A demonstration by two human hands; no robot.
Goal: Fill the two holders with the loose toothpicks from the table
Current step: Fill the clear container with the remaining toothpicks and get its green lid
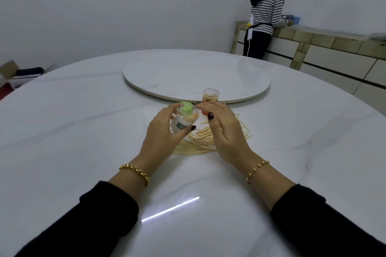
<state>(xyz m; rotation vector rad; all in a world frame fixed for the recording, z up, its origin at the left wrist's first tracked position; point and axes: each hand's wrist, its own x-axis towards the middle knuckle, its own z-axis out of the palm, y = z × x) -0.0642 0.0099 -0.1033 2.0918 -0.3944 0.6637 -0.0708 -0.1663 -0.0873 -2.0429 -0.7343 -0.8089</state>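
Note:
My left hand [161, 131] grips a clear toothpick holder [183, 121] with a green and white label, tilted above the table, with toothpicks inside. A green lid [185, 108] sits at its top. My right hand [223, 129] hovers just right of the holder, fingers loosely bent, its fingertips near the holder's mouth; I cannot tell whether it holds anything. A heap of loose toothpicks [200, 142] lies on the table under and between both hands. A second clear holder [211, 95] stands upright behind, open, with toothpicks inside. An orange lid [204, 112] lies by my right fingers.
The white marble table [83, 131] carries a round turntable [196, 75] in its middle, just behind the second holder. A person in a striped top [265, 16] stands at a counter at the back right. A cardboard box [18, 75] sits beyond the table's left edge.

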